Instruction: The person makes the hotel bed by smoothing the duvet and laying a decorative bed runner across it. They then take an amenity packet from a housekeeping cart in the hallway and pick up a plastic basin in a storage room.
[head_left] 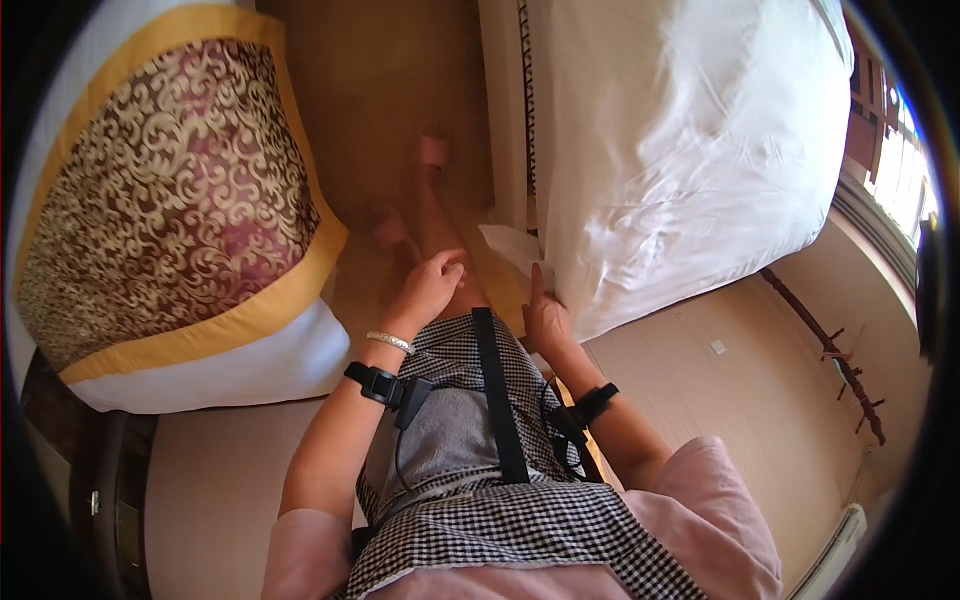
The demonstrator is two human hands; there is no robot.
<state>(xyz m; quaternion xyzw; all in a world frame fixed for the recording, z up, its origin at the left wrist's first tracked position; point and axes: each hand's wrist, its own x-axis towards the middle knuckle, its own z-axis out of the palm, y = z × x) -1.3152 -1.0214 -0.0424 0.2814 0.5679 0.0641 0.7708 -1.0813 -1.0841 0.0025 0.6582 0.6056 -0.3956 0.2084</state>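
My left hand (431,289) is in front of my body, above my legs, its fingers curled in and nothing visible in them. A pale bracelet (390,342) and a black wristband (374,384) are on that arm. Beside the near corner of the bed on the right is my right hand (547,322). Its index finger points forward along the white sheet (660,200), the other fingers bent. A loose flap of white cloth (512,248) sticks out just past that fingertip; whether the finger touches it, I cannot tell.
On the left stands another bed with a brown patterned runner (180,190) edged in yellow. A brown floor strip (380,90) runs between the beds. A wooden coat stand (830,350) is at the right, near a window (900,160). I wear a checked apron (520,520) and pink slippers (433,152).
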